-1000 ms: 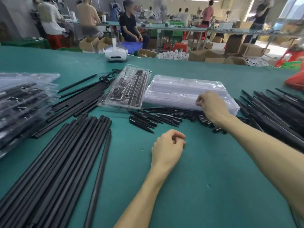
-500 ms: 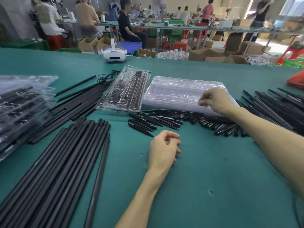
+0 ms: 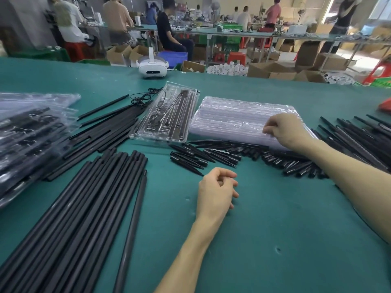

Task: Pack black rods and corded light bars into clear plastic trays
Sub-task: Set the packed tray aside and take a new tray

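The right hand (image 3: 285,130) lies on the near-right corner of the stack of trays (image 3: 239,115). Its fingers (image 3: 270,128) are bent, with the tips at the top tray's edge. They are blurred, so I cannot tell whether they pinch it. The left hand (image 3: 214,191) rests on the tabletop (image 3: 275,229), its fingers (image 3: 229,176) loosely curled and holding nothing.

Both hands have kept their places since a second ago; the left fingers have loosened slightly.

Long rods (image 3: 80,212) lie at 9 o'clock from the left hand and short tapered pieces (image 3: 211,153) at 12, just short of the stack's near edge. A packed tray (image 3: 167,115) is at 11, and more rods (image 3: 359,134) at 3 of the stack. Bare tabletop runs toward 6 between the forearms.
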The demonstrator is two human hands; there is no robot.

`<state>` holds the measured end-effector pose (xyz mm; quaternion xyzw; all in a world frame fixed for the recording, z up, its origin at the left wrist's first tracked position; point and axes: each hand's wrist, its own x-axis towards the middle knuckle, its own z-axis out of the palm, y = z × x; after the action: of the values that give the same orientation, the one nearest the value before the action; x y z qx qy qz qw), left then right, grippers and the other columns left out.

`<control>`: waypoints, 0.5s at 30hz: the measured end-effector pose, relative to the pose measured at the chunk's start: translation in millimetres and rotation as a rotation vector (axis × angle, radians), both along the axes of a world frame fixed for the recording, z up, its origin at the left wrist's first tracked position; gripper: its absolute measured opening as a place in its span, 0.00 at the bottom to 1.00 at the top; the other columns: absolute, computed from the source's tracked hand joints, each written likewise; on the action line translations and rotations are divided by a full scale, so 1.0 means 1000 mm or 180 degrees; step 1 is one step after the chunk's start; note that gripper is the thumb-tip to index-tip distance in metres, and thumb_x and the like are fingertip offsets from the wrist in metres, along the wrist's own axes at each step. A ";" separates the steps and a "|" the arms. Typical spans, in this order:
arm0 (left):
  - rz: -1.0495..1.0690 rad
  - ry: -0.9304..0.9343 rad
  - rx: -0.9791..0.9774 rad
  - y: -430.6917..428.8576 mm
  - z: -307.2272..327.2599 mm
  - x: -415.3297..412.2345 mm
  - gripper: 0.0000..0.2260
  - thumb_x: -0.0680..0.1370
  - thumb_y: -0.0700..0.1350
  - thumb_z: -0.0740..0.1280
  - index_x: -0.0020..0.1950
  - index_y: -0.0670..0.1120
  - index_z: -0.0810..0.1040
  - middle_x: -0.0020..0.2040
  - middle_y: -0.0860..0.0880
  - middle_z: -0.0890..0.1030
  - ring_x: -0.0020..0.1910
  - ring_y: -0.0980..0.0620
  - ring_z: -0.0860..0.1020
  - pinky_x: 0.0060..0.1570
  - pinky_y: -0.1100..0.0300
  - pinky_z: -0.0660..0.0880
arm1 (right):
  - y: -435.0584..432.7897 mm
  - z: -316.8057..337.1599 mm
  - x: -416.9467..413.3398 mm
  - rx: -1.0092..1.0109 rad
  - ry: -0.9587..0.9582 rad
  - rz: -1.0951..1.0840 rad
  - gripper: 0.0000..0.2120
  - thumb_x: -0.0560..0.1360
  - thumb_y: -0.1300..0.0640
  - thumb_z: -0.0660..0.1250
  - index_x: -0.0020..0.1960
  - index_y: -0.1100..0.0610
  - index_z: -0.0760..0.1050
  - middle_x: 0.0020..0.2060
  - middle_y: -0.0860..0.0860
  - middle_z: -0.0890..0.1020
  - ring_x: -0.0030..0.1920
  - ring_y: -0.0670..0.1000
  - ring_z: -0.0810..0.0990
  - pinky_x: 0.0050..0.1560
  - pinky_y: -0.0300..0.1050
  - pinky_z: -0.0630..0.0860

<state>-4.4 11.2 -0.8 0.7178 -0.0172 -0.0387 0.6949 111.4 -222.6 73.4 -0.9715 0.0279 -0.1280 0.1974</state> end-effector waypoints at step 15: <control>0.0096 0.0052 -0.0051 -0.001 -0.002 0.001 0.10 0.77 0.36 0.61 0.47 0.46 0.80 0.38 0.50 0.83 0.30 0.55 0.79 0.25 0.61 0.73 | 0.003 -0.024 0.000 -0.2282 -0.0454 0.0206 0.11 0.71 0.78 0.61 0.49 0.65 0.70 0.43 0.62 0.72 0.39 0.58 0.67 0.36 0.52 0.64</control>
<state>-3.2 10.2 -2.7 0.7120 -0.0010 -0.0339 0.7013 111.0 -219.2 49.7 -0.9680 -0.0633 -0.1907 -0.1502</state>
